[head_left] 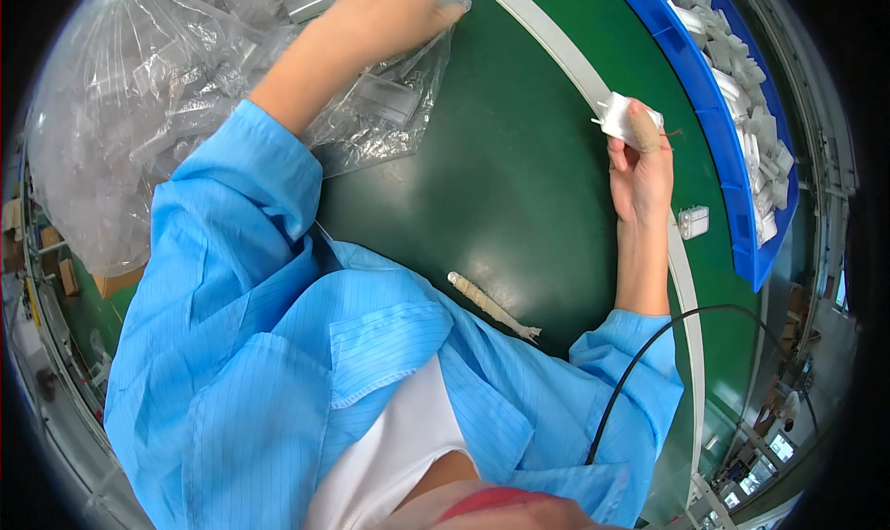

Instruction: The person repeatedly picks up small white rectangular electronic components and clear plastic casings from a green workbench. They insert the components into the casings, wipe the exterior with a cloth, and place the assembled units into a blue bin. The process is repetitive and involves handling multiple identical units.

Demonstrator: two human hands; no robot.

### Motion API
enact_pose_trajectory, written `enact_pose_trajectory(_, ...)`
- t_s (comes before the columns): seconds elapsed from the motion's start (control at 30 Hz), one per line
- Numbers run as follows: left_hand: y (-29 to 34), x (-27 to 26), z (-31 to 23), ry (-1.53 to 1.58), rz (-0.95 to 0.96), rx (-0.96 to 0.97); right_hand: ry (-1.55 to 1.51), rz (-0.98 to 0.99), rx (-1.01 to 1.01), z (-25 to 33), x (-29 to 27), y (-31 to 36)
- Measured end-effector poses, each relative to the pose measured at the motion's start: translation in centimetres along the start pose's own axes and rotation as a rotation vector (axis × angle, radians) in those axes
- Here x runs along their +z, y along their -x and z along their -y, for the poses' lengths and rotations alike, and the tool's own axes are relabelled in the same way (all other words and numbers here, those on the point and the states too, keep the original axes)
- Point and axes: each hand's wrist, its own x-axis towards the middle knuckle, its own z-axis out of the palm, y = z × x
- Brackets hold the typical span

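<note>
My right hand (642, 164): clamped on white part (616, 119). My left hand (394, 12): at clear bag (102, 94), grip unclear. Apparent step: bag handling; next calls for steady plastic.

1. Sky-blue cloth jacket (250, 391), patterned with thin, darker pinstripes.
2. Small, boxy plastic piece (616, 118), white.
3. Loose film bag (88, 131), clear.
4. Flat, glossy tabletop (519, 150), deep green.
5. Long plastic bin (740, 219), bright blue.
6. Snug thumb wrap (642, 131), tan.

The right grip (642, 173) holds a white piece (616, 118).
</note>
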Motion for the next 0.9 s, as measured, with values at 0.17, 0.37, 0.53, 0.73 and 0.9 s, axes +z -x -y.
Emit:
enact_pose_trajectory(0.17, 0.6, 1.6, 0.2, 0.124, -0.232, 0.008, 0.051, 0.083, 0.044, -0.1, 1.2, 0.3)
enact_pose_trajectory(0.37, 0.4, 4.3, 1.2, 0.400, -0.473, 0.008, 0.066, 0.147, 0.019, -0.4, 0.5, 0.6)
enact_pose_trajectory(0.53, 3.4, 2.9, 0.2, 0.471, -0.346, -0.031, 0.102, 0.171, -0.020, -0.3, 0.4, 0.4)
enact_pose_trajectory(0.73, 2.6, 2.6, -3.2, 1.386, 0.219, 0.035, 0.343, 0.162, -0.175, 1.8, 1.1, 1.5)
enact_pose_trajectory(0.9, -0.4, 3.5, -6.8, 1.500, 0.392, 0.325, 0.534, 0.161, -0.252, 4.4, 0.0, 1.7)
